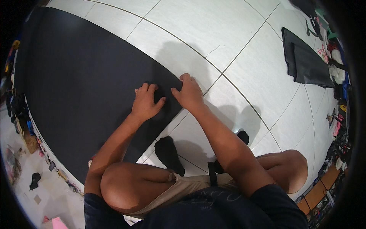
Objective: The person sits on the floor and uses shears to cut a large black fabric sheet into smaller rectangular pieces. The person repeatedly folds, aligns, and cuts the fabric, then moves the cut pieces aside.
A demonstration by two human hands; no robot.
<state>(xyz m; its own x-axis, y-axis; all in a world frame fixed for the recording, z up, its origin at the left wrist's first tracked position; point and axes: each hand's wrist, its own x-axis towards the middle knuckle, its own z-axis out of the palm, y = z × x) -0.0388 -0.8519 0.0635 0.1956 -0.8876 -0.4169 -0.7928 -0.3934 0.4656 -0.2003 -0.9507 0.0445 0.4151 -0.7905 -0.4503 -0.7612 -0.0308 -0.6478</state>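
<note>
A large sheet of black material (84, 72) lies flat over the white tiled floor on the left side. My left hand (146, 102) rests on it near its right-hand end, palm down, with thumb and fingers apart. Beside it, my right hand (190, 94) is at the sheet's right corner. Its thumb lies over the black surface, its fingers bend near the edge, and a gap shows between them. Neither hand visibly grips anything.
A folded black sheet (305, 61) lies on the tiles at the far right. Mixed clutter lines the right rim, with cardboard (329, 177) low down. More small items and scraps lie along the left rim. My black-socked foot (167, 154) stands close to the large sheet's near edge.
</note>
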